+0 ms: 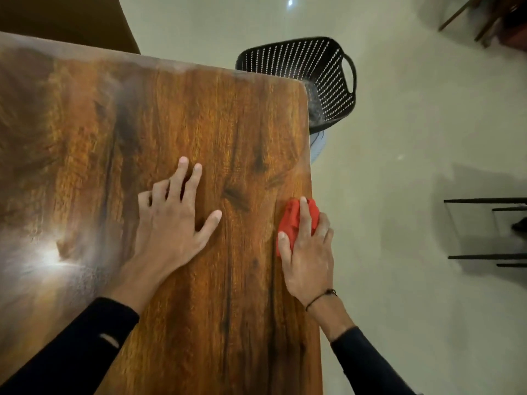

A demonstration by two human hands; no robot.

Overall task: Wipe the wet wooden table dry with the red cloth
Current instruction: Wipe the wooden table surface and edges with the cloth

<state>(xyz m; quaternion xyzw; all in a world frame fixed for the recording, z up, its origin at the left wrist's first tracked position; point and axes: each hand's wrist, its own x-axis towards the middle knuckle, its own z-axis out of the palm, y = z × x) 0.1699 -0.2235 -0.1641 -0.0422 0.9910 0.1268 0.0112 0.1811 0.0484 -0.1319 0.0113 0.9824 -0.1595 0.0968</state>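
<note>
The wooden table fills the left and middle of the view, its grain running away from me, with a bright glare patch at the left. My right hand grips the bunched red cloth and presses it on the table right at the right edge. My left hand rests on the table to the left of the cloth, thumb spread, two fingers stretched out and the outer fingers bent. Both arms wear dark sleeves.
A black perforated basket stands on the pale floor just beyond the table's far right corner. A black metal frame is at the right edge. A dark chair sits behind the table at top left.
</note>
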